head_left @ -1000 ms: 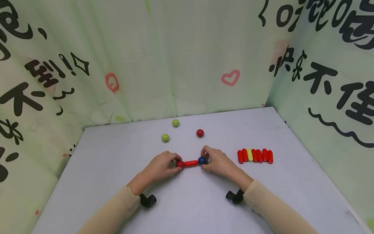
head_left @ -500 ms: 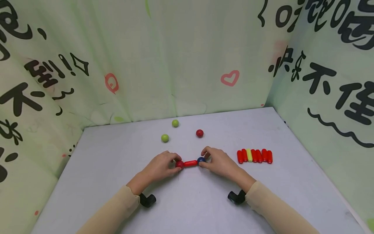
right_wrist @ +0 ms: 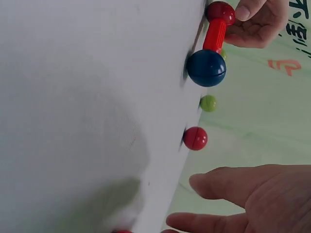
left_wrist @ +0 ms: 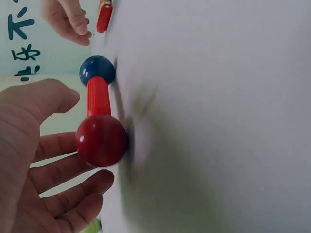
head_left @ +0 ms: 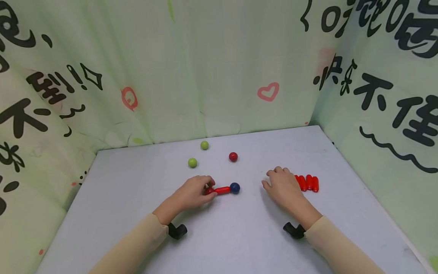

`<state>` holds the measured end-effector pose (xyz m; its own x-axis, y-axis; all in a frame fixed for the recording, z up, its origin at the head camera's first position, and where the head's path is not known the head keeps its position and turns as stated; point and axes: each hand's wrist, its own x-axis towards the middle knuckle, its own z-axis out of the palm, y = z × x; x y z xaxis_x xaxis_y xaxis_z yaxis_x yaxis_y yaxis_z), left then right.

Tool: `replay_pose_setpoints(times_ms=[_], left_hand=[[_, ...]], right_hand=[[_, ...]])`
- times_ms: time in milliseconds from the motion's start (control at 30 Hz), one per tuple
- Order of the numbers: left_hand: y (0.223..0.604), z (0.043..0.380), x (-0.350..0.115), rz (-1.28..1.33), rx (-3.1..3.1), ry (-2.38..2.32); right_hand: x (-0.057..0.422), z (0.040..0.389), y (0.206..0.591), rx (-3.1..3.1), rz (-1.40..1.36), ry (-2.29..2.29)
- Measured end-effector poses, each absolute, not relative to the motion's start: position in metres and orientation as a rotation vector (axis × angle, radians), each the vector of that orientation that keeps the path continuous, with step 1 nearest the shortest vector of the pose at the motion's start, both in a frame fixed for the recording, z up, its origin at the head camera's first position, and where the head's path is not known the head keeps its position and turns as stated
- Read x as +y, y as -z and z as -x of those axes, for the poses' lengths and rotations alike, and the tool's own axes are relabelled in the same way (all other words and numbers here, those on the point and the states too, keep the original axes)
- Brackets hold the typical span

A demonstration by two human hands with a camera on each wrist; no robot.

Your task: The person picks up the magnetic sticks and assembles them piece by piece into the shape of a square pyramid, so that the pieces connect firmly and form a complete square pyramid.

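Observation:
A red rod (head_left: 222, 190) joins a dark red ball (left_wrist: 102, 141) at its left end to a blue ball (head_left: 234, 188) at its right end, lying on the white table. My left hand (head_left: 192, 193) is around the dark red ball; in the left wrist view its thumb stands apart from the ball, with the loosely bent fingers close behind. Whether a fingertip touches it, I cannot tell. To the right, my right hand (head_left: 285, 190) hovers with fingers spread and nothing in them. Just beyond it lies a row of red rods (head_left: 309, 182), its left part hidden by that hand.
Two green balls (head_left: 192, 162) and another red ball (head_left: 233, 156) rest farther back on the white table (head_left: 239, 236). A printed curtain (head_left: 219, 76) hangs along the back and both sides.
My right hand has let go of the blue ball and moved right, now covering the yellow rod and part of the row. My left thumb and fingers have loosened around the dark red ball.

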<state>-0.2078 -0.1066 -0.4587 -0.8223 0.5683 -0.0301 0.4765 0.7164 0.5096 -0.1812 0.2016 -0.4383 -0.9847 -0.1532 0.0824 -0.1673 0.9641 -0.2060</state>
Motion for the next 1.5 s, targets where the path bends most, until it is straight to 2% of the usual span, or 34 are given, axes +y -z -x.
replay_pose_setpoints(times_ms=[467,800,1500], left_hand=[[0.456,0.213,-0.068,-0.934,2.79,-0.572],[0.454,0.216,-0.062,-0.823,2.782,-0.602],[0.452,0.209,-0.083,-0.459,2.752,-0.703]], right_hand=[[0.217,0.178,0.435,-3.006,-0.261,-0.077],[0.228,0.187,0.433,-3.155,-0.11,-0.341],[0.215,0.194,0.443,-3.167,-0.225,-0.649]])
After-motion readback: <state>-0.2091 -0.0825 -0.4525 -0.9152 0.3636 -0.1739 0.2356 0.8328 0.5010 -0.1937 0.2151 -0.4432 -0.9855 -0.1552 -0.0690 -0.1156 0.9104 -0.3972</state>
